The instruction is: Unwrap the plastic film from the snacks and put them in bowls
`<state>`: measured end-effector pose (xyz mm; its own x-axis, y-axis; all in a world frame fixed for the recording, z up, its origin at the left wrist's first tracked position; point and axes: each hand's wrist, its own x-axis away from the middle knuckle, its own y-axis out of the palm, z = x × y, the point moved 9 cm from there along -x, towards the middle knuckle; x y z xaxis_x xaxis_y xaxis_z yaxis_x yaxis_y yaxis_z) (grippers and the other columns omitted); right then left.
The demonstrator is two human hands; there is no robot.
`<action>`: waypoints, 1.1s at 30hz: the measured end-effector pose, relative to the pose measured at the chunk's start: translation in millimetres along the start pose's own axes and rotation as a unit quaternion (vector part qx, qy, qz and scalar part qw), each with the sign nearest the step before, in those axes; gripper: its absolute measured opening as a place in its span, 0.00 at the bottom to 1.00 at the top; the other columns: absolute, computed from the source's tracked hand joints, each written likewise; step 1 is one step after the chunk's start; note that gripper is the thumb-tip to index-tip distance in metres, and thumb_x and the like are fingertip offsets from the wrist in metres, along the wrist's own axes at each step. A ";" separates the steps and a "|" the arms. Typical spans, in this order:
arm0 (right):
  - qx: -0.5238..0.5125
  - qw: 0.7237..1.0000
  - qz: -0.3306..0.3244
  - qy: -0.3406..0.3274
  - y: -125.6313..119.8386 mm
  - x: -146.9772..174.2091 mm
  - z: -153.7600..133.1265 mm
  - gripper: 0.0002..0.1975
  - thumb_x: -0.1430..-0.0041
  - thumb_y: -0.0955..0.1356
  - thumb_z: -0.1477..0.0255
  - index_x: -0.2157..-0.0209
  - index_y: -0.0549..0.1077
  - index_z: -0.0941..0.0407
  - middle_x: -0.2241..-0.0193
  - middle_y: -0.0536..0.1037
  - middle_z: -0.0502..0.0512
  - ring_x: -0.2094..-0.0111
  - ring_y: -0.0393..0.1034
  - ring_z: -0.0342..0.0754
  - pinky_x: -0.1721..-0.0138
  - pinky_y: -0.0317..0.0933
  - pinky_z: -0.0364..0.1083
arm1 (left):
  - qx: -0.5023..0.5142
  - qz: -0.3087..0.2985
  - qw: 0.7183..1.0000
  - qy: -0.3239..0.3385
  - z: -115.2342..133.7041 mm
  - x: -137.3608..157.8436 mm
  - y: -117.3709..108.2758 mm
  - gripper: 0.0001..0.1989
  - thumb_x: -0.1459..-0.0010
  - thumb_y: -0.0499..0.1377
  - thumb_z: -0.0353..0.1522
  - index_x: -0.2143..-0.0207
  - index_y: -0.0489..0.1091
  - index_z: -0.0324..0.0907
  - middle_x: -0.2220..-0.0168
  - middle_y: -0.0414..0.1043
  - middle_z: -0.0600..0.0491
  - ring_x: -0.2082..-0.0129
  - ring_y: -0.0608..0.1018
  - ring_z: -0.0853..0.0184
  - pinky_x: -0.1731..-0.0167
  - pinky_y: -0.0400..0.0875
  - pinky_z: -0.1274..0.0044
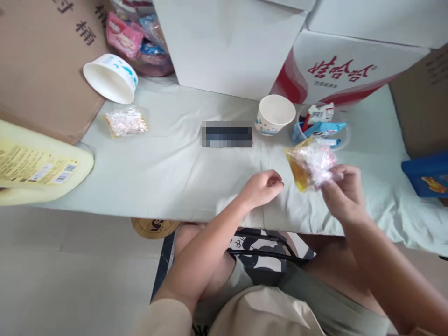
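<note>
My right hand pinches the gathered end of a clear plastic-wrapped packet with a yellow side. The packet is raised over the front right of the cloth-covered table, partly in front of a clear tub of small snack packets. My left hand is just left of it, above the cloth, fingers loosely curled with nothing visible in them. A white paper cup stands upright beyond both hands. Farther left lies a similar wrapped packet, flat on the cloth.
A paper bowl rests tilted on its side at the back left. Behind it is a container of wrapped snacks. White cartons line the back. A pale yellow jug lies at left; a blue box is at right.
</note>
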<state>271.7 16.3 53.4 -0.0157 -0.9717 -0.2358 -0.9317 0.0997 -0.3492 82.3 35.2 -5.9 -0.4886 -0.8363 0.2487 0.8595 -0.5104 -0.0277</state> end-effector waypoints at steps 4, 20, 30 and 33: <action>-0.127 0.988 -0.007 0.086 6.1 41.2 47.7 0.34 0.42 0.75 0.58 0.43 0.53 0.41 0.59 0.77 0.53 0.68 0.76 0.50 0.64 0.73 0.53 | 0.113 -0.052 0.991 0.049 -1.6 -8.1 23.3 0.41 0.48 0.71 0.40 0.35 0.60 0.48 0.38 0.69 0.41 0.46 0.78 0.56 0.46 0.74 0.64; -0.135 0.979 -0.061 0.138 -0.9 30.9 64.4 0.29 0.43 0.74 0.58 0.45 0.63 0.49 0.51 0.73 0.56 0.61 0.77 0.48 0.56 0.75 0.52 | 0.059 0.029 0.996 0.061 -11.0 -27.7 9.6 0.48 0.55 0.74 0.47 0.34 0.60 0.51 0.44 0.73 0.45 0.50 0.80 0.58 0.52 0.76 0.70; -0.101 0.989 0.006 0.111 7.1 17.5 58.6 0.21 0.45 0.73 0.64 0.52 0.66 0.48 0.59 0.68 0.50 0.69 0.70 0.42 0.67 0.70 0.47 | 0.069 0.086 0.992 0.066 -14.3 -30.2 5.5 0.42 0.56 0.75 0.50 0.45 0.60 0.48 0.52 0.74 0.48 0.53 0.79 0.60 0.53 0.74 0.71; -0.080 0.994 0.006 0.076 5.4 15.0 52.2 0.23 0.42 0.72 0.63 0.45 0.68 0.47 0.55 0.73 0.53 0.67 0.71 0.44 0.61 0.71 0.50 | 0.077 0.090 0.992 0.053 -15.3 -26.9 5.1 0.43 0.56 0.75 0.48 0.44 0.57 0.50 0.57 0.73 0.53 0.60 0.78 0.64 0.59 0.74 0.72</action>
<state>285.4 13.4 0.6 -0.0711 -0.9928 -0.0961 -0.9768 0.0888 -0.1949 97.6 52.0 -27.5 -0.3310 -0.9318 0.1491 0.9430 -0.3210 0.0876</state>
